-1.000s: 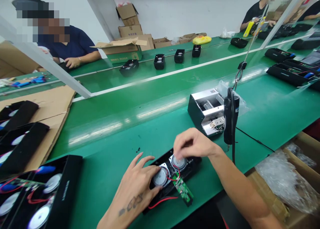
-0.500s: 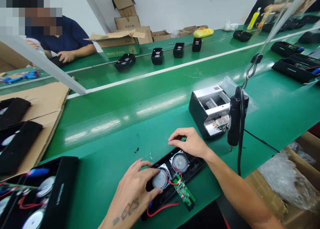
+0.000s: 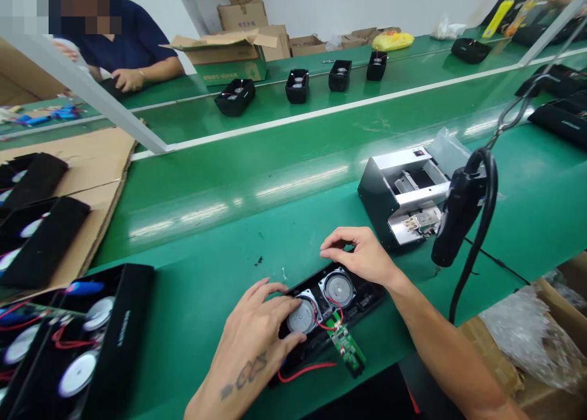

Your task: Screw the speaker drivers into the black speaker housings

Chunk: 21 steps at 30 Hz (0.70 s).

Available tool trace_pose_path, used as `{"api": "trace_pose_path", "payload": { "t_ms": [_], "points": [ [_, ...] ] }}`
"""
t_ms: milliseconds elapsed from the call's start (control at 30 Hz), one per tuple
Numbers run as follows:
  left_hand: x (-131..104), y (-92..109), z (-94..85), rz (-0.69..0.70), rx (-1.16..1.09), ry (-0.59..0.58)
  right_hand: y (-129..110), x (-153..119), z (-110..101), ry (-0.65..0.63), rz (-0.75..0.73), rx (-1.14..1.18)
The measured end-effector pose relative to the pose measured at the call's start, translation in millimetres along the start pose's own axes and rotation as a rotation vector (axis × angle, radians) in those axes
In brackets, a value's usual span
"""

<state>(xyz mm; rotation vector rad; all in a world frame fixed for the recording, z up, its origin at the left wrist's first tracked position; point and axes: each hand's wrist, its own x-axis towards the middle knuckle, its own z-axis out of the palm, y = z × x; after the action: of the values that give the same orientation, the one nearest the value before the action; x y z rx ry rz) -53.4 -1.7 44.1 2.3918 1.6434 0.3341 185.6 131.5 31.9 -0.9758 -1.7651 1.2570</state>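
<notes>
A long black speaker housing [image 3: 362,301] lies tilted across the green bench, with two round speaker drivers [image 3: 338,288] set in it. Red wires run from them to a green circuit board [image 3: 347,345], which overhangs the near edge. My left hand [image 3: 259,331] grips the housing's left end, fingers at the far side and thumb by the left driver [image 3: 303,317]. Over the right end, my right hand [image 3: 355,253] is closed in a pinch; anything between the fingertips is too small to make out. A black electric screwdriver [image 3: 460,215] hangs on a cable to the right.
A black-and-silver machine [image 3: 401,197] stands beyond my right hand. More speaker housings [image 3: 121,340] lie at the left, some on cardboard [image 3: 103,163]. Several small black housings [image 3: 340,76] line the far bench, where a co-worker [image 3: 151,47] sits. Boxes with plastic wrap [image 3: 527,346] are at lower right.
The view has shifted, so most things appear displaced. The hanging screwdriver now leans more. Both hands keep nearly the same pose at the housing.
</notes>
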Motion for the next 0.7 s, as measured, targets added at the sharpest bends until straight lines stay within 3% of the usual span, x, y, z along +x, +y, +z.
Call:
{"api": "trace_pose_path", "payload": {
  "t_ms": [233, 700],
  "points": [
    [2, 5, -4.3, -0.044, -0.094, -0.042, 1, -1, -1, 0.003, 0.014, -0.005],
    [4, 15, -8.0, -0.072, -0.062, -0.11, 1, -3, -2, 0.022, 0.029, 0.019]
  ]
}}
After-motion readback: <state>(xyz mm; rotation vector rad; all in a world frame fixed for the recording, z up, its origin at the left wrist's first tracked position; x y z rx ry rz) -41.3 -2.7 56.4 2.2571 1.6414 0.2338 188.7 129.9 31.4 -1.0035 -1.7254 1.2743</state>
